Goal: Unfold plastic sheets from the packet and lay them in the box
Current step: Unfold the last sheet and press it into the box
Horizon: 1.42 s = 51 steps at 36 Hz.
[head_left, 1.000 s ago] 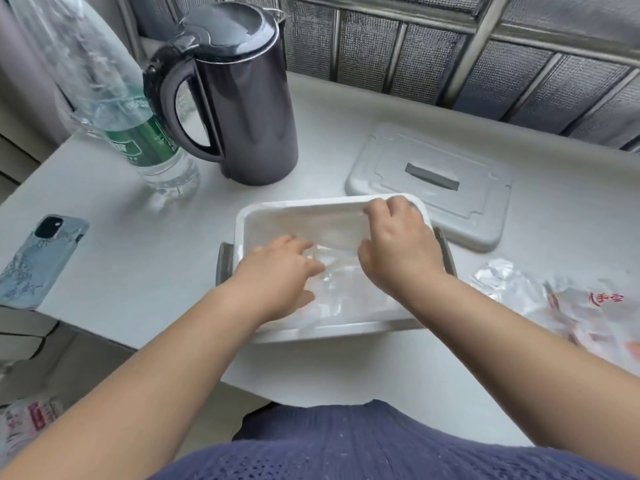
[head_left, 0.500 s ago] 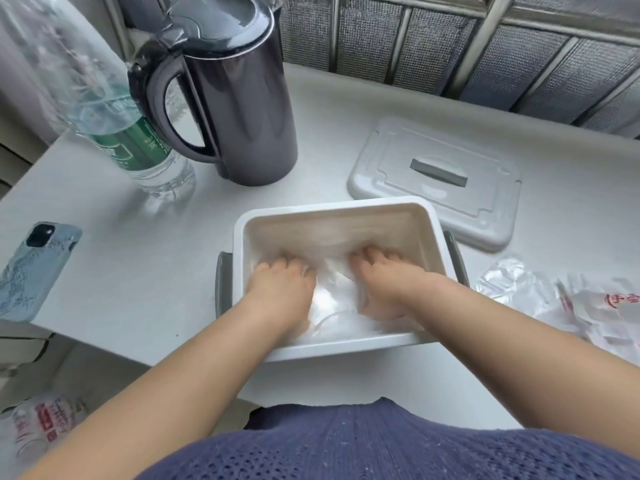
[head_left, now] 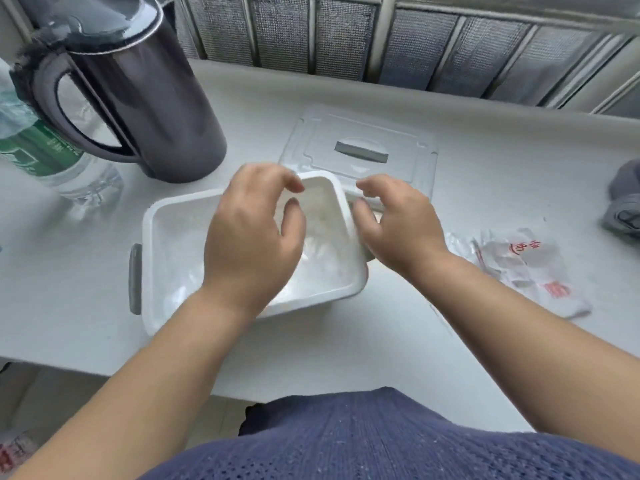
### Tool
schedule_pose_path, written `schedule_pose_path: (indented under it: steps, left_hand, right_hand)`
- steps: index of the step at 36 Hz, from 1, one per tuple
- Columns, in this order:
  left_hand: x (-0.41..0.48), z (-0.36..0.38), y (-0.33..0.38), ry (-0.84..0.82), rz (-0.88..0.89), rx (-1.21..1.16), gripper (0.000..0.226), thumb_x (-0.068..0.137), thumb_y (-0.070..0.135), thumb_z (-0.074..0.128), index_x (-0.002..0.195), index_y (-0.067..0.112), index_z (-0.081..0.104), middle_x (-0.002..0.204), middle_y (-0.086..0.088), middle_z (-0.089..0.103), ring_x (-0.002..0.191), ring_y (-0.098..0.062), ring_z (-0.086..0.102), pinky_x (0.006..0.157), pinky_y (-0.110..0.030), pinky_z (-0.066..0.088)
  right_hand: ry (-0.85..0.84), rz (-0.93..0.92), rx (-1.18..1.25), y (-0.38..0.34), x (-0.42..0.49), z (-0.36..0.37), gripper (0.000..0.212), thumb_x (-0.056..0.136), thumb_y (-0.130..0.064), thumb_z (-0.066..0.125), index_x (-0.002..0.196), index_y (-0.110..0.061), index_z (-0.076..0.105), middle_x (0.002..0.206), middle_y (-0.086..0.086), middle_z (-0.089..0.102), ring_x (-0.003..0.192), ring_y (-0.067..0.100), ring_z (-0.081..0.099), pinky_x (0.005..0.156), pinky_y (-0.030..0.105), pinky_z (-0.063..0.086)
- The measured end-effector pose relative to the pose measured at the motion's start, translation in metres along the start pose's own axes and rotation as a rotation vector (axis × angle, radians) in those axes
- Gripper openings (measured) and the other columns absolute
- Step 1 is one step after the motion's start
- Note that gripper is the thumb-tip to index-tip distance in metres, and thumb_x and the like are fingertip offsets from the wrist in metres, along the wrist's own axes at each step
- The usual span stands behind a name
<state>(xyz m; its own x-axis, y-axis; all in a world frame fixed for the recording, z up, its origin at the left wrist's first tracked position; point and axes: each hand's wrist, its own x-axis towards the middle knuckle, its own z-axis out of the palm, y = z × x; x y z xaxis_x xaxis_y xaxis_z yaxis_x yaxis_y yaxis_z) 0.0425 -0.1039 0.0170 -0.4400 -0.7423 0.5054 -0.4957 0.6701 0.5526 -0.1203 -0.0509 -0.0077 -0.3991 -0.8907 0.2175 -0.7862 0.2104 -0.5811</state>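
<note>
A white rectangular box (head_left: 152,258) with grey side handles stands on the table in front of me. A clear plastic sheet (head_left: 322,258) lies crumpled on its floor. My left hand (head_left: 249,237) hovers above the box's middle, fingers loosely curled, holding nothing. My right hand (head_left: 398,226) is raised over the box's right rim, fingers also relaxed and empty. The packet (head_left: 526,268), a clear bag with red print, lies flat on the table to the right of the box.
The box's white lid (head_left: 363,147) lies behind the box. A dark kettle (head_left: 138,98) and a water bottle (head_left: 45,147) stand at the back left. A grey cloth (head_left: 623,202) sits at the right edge. A window grille runs along the back.
Both hands were pressing the plastic sheet down inside the box; they have lifted out and shifted right. The view has moved, so the box sits turned in frame.
</note>
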Motion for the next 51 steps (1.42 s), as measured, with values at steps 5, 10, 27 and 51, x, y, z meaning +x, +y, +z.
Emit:
schedule_pose_path:
  steps: [5, 10, 27, 51]
  left_hand:
    - [-0.030, 0.066, 0.064, -0.104, 0.231, -0.164, 0.018, 0.081, 0.003, 0.057, 0.096, 0.001, 0.066, 0.097, -0.010, 0.065, 0.091, -0.024, 0.059, 0.082, -0.031, 0.048]
    - [-0.070, 0.133, 0.098, -0.664, 0.143, -0.087, 0.028, 0.090, 0.025, 0.050, 0.113, 0.016, 0.063, 0.115, 0.000, 0.062, 0.102, -0.023, 0.059, 0.075, -0.037, 0.052]
    - [-0.109, 0.199, 0.072, -0.600, 0.171, 0.271, 0.022, 0.072, 0.005, 0.038, 0.064, 0.008, 0.058, 0.061, -0.006, 0.053, 0.050, -0.026, 0.049, 0.055, -0.033, 0.052]
    - [-0.079, 0.144, 0.108, -0.128, -0.945, -0.648, 0.014, 0.092, 0.025, 0.063, 0.083, 0.030, 0.072, 0.077, 0.015, 0.072, 0.079, -0.004, 0.064, 0.079, -0.027, 0.055]
  right_hand:
    - [-0.206, 0.398, -0.026, 0.079, -0.031, -0.035, 0.032, 0.093, -0.014, 0.045, 0.122, -0.016, 0.059, 0.122, 0.001, 0.062, 0.113, 0.019, 0.054, 0.089, 0.023, 0.038]
    - [-0.437, 0.595, -0.104, 0.152, -0.074, -0.061, 0.036, 0.095, -0.011, 0.040, 0.127, -0.015, 0.054, 0.130, 0.006, 0.056, 0.117, 0.023, 0.052, 0.086, 0.023, 0.037]
    - [-0.554, 0.561, 0.155, 0.202, -0.093, -0.070, 0.038, 0.091, -0.007, 0.042, 0.125, -0.016, 0.055, 0.119, 0.003, 0.059, 0.097, 0.014, 0.051, 0.078, 0.020, 0.036]
    - [-0.474, 0.449, 0.370, 0.157, -0.073, -0.060, 0.012, 0.090, -0.025, 0.054, 0.080, -0.023, 0.060, 0.070, -0.007, 0.056, 0.070, 0.018, 0.056, 0.072, 0.034, 0.054]
